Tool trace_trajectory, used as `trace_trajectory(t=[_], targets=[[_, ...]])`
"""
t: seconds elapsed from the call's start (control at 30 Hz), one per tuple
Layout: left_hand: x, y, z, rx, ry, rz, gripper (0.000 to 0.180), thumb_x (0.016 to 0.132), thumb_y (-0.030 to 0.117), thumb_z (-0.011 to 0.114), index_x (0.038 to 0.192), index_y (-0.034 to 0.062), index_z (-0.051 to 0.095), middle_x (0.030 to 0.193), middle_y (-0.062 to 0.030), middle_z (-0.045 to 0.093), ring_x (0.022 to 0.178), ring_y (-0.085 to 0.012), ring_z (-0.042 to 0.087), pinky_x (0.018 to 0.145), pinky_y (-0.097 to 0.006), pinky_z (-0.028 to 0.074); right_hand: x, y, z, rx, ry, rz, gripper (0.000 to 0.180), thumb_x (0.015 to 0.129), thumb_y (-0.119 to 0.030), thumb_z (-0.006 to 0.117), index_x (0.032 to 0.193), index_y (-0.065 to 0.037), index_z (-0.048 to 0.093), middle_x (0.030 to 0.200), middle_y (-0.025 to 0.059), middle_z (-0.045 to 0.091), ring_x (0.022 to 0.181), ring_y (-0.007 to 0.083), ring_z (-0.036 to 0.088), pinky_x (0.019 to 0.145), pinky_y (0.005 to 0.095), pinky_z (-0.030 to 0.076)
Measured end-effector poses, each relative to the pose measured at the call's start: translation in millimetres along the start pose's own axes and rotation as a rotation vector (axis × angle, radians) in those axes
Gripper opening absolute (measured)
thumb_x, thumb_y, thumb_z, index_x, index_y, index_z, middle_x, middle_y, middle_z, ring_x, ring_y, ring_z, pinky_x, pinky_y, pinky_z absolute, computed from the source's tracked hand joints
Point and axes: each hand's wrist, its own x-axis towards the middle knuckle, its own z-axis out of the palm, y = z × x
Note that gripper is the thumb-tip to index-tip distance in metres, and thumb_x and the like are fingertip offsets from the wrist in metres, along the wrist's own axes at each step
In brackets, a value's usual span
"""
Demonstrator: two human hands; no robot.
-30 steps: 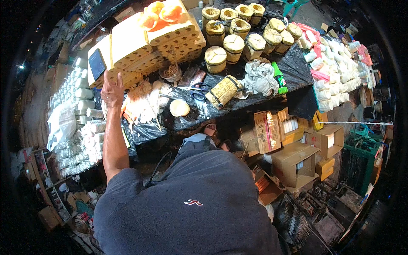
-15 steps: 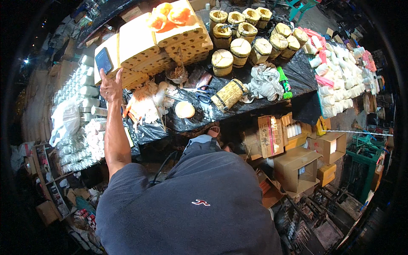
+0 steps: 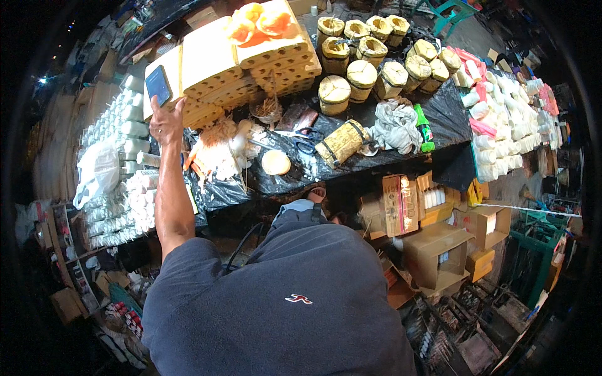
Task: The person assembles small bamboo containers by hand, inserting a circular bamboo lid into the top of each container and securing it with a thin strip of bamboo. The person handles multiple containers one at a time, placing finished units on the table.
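Note:
My left hand (image 3: 166,127) reaches out at the left end of the table, thumb and index finger apart. Its fingertip is at the lower edge of a dark smartphone (image 3: 158,85); whether it touches the phone I cannot tell. The phone lies on a stack of cream-yellow blocks (image 3: 209,53) with rows of holes in their sides. Orange flower-like pieces (image 3: 258,24) rest on top of the stack. Pale shavings or scraps (image 3: 219,150) lie to the right of my wrist. My right hand is out of sight.
Black plastic sheeting (image 3: 282,182) covers the table. On it are scissors (image 3: 304,143), a round cream disc (image 3: 276,162), a strapped yellow cylinder (image 3: 342,144), a grey cloth (image 3: 395,127), a green bottle (image 3: 424,128) and several upright cylinders (image 3: 362,80). White candle-like rolls (image 3: 135,130) fill the left side. Cardboard boxes (image 3: 436,250) stand lower right.
The view has shifted slightly, so most things on the table sit a little further right. My left hand stays beside the phone, its fingers still apart.

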Motion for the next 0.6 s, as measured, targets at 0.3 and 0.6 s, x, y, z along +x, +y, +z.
trace_trajectory(t=[0.3, 0.6], targets=[[-0.7, -4.2, 0.1, -0.071, 0.030, 0.029, 0.087, 0.079, 0.062, 0.089, 0.137, 0.0054, 0.058, 0.083, -0.0198, 0.076, 0.078, -0.0385, 0.078, 0.073, -0.046, 0.063, 4.2, -1.6, -3.3, -0.068, -0.027, -0.040, 0.036, 0.102, -0.032, 0.069, 0.108, 0.003, 0.075, 0.092, 0.0089, 0.073, 0.079, 0.0191, 0.065, 0.073, 0.0351, 0.053], [-3.9, -5.7, 4.5, -0.035, 0.055, 0.079, 0.079, 0.082, 0.059, 0.088, 0.134, 0.0060, 0.061, 0.077, -0.0167, 0.074, 0.072, -0.0356, 0.076, 0.068, -0.045, 0.061, 5.7, -1.0, -5.6, -0.025, -0.023, -0.021, 0.038, 0.103, -0.033, 0.067, 0.109, 0.003, 0.075, 0.092, 0.0084, 0.072, 0.078, 0.0191, 0.065, 0.074, 0.0351, 0.053]])
